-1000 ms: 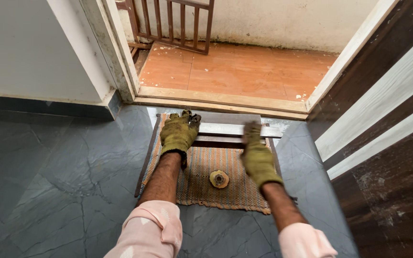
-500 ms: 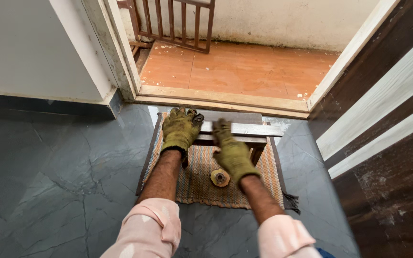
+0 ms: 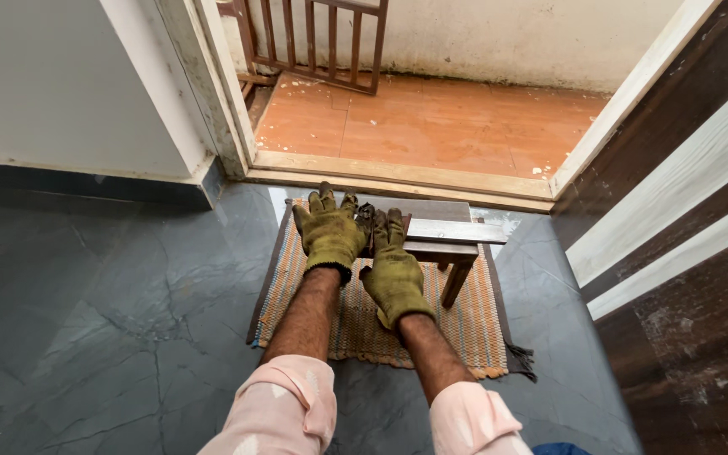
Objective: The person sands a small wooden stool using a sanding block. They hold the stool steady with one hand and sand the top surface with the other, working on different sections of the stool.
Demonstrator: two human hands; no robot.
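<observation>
A low dark wooden stool [image 3: 444, 248] with a pale plank [image 3: 457, 229] across its top stands on a striped woven mat [image 3: 465, 329]. My left hand [image 3: 330, 232], in an olive work glove, lies flat with fingers spread over the stool's left end. My right hand [image 3: 393, 274], gloved the same, rests right beside it, fingers stretched forward onto the stool's top edge. Neither hand visibly grips anything. The small round object seen earlier on the mat is hidden under my right hand.
A wooden door threshold [image 3: 398, 177] lies just beyond the stool, with orange floor tiles [image 3: 431, 126] and a slatted wooden gate [image 3: 322, 42] past it. A dark door with pale stripes [image 3: 684, 253] stands at the right. Grey stone floor [image 3: 111, 320] spreads to the left.
My right hand has swung left from the stool's right side to lie next to my left hand, covering the round object on the mat. The left hand has stayed put.
</observation>
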